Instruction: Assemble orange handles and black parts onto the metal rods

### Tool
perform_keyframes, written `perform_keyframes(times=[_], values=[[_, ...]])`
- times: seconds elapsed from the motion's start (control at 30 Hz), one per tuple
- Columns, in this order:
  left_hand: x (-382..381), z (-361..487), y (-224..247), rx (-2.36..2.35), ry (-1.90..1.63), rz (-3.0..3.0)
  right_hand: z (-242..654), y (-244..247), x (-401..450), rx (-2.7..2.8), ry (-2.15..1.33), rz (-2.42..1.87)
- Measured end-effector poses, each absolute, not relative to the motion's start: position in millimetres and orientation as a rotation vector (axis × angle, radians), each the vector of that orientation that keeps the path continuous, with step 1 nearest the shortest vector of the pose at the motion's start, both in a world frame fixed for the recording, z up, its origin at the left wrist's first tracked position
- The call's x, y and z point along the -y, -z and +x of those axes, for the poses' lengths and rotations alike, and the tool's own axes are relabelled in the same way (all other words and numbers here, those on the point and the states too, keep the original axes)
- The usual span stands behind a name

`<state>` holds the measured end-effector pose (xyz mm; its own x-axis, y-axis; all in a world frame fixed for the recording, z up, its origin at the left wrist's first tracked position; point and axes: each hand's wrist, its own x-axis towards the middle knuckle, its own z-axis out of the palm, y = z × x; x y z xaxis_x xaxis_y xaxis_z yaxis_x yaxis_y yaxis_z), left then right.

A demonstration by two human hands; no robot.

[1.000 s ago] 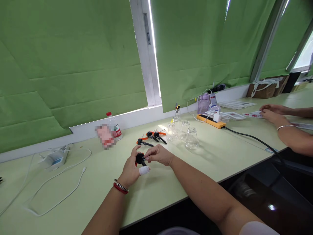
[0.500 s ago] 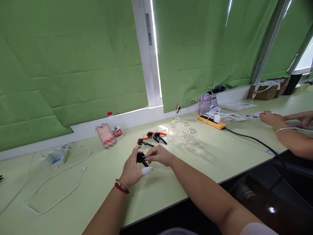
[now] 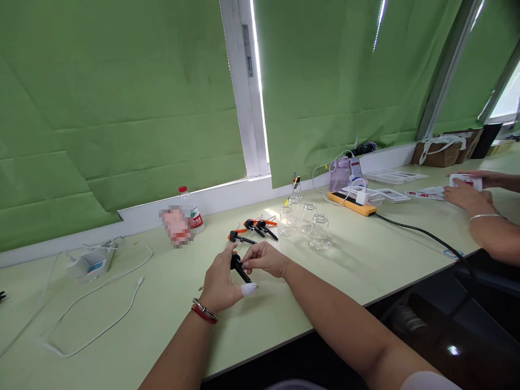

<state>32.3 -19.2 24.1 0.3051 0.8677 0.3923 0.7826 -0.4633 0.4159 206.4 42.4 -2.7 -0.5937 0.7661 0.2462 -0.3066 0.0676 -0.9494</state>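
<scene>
My left hand [image 3: 221, 281], with a white wrap on the thumb, holds a black part [image 3: 240, 269] with a dark rod pointing down toward the thumb. My right hand [image 3: 266, 259] has its thumb and index finger pinched at the same part, from the right. Just beyond my hands lie several black pieces [image 3: 251, 225] with orange parts and thin metal rods. Several clear glass jars [image 3: 320, 233] stand to their right, and one at the back holds small dark and yellow items.
A capped bottle [image 3: 197, 219] stands by the wall beside a blurred pink item. White cables [image 3: 101, 327] lie at left. An orange power strip [image 3: 351, 203] trails a black cable at right, where another person's hands [image 3: 467, 195] hold a white item.
The black part in my left hand has turned slightly, with more of its rod showing. At right, the other person's hands have moved right and lifted a white item.
</scene>
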Motion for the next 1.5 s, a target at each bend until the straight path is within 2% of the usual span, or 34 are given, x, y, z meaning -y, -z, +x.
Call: perform_keyframes(times=[0.27, 0.8, 1.5], values=[[19.7, 35.2, -23.3, -1.595, -0.910, 2.515, 203.4, 5.2, -43.6, 1.449, -1.658, -0.508], [16.9, 30.7, -21.2, -1.452, -0.988, 2.289, 203.4, 3.5, -40.1, 1.440, -1.656, -0.476], [17.2, 33.9, -18.4, -1.497, -1.052, 2.694, 200.6, 6.4, -41.5, 1.386, -1.730, -0.502]])
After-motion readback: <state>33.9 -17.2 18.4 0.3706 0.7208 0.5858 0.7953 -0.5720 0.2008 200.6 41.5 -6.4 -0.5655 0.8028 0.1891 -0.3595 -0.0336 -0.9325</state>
